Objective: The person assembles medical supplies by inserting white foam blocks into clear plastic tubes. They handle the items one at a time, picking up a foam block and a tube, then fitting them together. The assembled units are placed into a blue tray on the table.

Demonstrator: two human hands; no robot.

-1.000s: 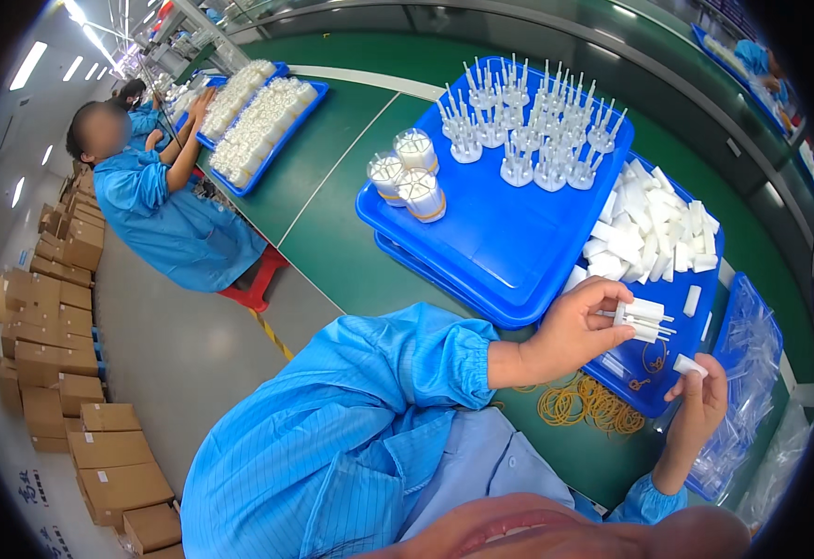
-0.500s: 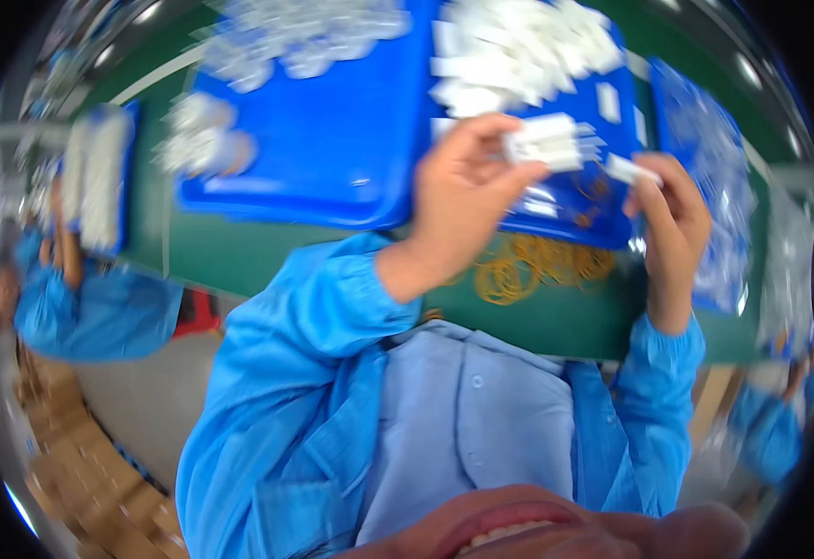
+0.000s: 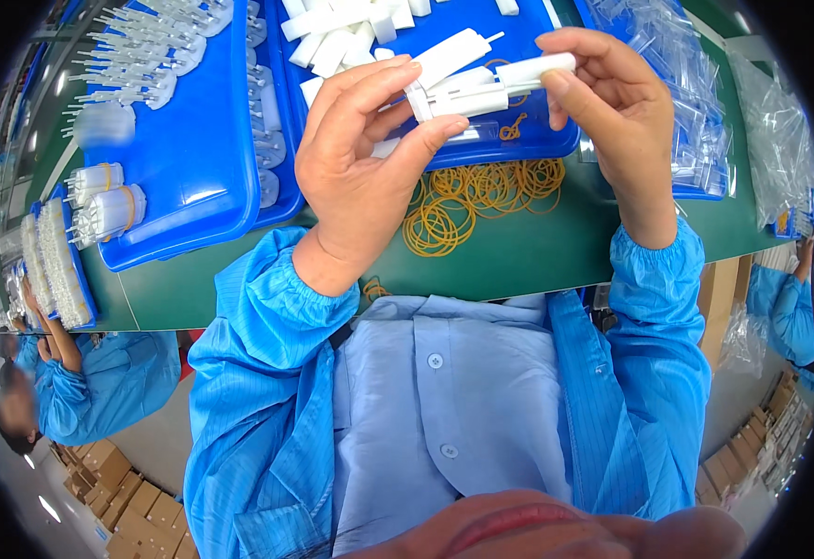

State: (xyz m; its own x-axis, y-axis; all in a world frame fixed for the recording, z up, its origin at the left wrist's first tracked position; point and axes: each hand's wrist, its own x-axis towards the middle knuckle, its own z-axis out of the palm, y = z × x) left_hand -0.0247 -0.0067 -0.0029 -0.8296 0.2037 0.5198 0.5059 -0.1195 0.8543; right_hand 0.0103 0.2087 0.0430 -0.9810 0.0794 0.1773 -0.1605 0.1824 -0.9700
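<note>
Head view. Your left hand (image 3: 365, 154) pinches a small bundle of white plastic pieces (image 3: 453, 79) between thumb and fingertips, the pieces lying side by side with thin pins pointing toward the upper right. Your right hand (image 3: 612, 112) closes thumb and forefinger on one more white piece (image 3: 537, 70) and holds it against the far end of the bundle, touching it. Both hands are raised above the near edge of the green table (image 3: 519, 252), over a blue tray (image 3: 519, 140) that carries a heap of loose white pieces (image 3: 342, 33) at its far side. A loose pile of yellow rubber bands (image 3: 472, 200) lies on the table just below the hands, partly against the tray's rim. To your left, a second blue tray (image 3: 192, 168) carries finished bundles (image 3: 109, 200) already banded, with more pins standing in rows further back. Clear plastic bags (image 3: 696, 112) lie to your right. A co-worker's sleeve (image 3: 109, 387) in blue shows at the lower left.

Step in hand, as judged: you appear to be gathering pieces into a bundle, the last one being aligned. The next move likely calls for squaring the ends flush, keeping the left pinch firm, and freeing the right hand to take a rubber band from the pile.
</note>
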